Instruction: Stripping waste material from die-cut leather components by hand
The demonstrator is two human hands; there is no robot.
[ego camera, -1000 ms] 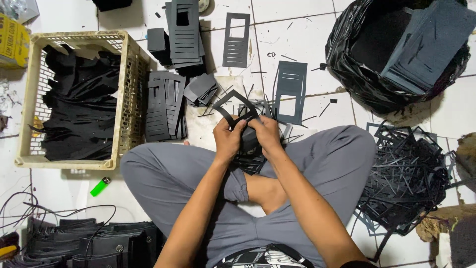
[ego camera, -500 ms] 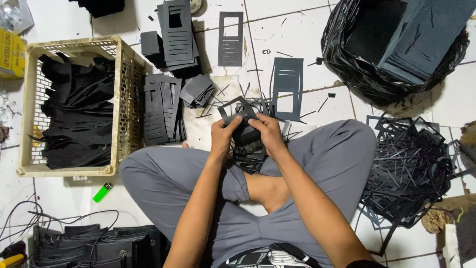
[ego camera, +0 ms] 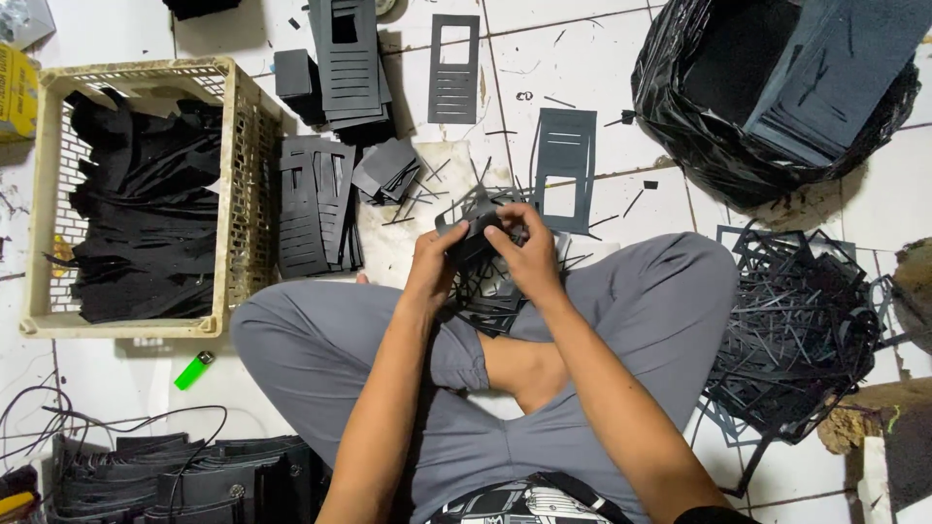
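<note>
Cream plastic crate (ego camera: 243, 194) of black cut sheets at left, green lighter (ego camera: 193, 370) on tiled floor (ego camera: 874, 194), black bag (ego camera: 699, 146) upper right.

Left hand (ego camera: 434, 260), right hand (ego camera: 529, 254) grip black cutout piece (ego camera: 473, 236); crate (ego camera: 243, 175) left

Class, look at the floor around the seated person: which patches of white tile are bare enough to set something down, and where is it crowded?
Bare tile lies between the beige plastic crate and the small green lighter, and at top right between the black plastic bag and the flat dark slotted sheet. It is crowded before the left hand and right hand, and at the tangle of black offcut strips.
</note>
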